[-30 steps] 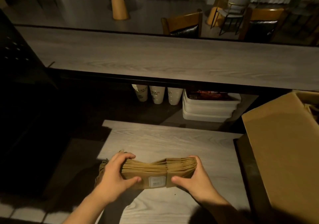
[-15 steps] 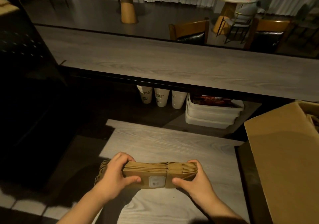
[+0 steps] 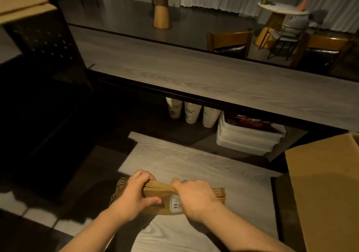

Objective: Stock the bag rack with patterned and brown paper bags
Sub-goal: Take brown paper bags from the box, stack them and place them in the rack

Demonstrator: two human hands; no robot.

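A banded stack of folded brown paper bags (image 3: 159, 192) stands on edge on the low grey wooden surface (image 3: 194, 164), with a white price label on its front and twine handles sticking out at the left. My left hand (image 3: 134, 195) grips the stack's left end, thumb on the front face and fingers over the top. My right hand (image 3: 194, 197) lies over the top middle of the stack, fingers curled on the bags' edges. The stack's right end shows beyond that hand.
An open cardboard box (image 3: 326, 189) stands at the right. Under the long grey counter (image 3: 194, 77) sit three paper cups (image 3: 191, 113) and stacked white bins (image 3: 248, 137). A dark perforated cabinet (image 3: 44, 44) fills the left. Round tables and chairs stand beyond the counter.
My right hand has moved from the stack's right end to the top middle, covering part of the label. The view has tilted up a little. My left hand keeps its grip.
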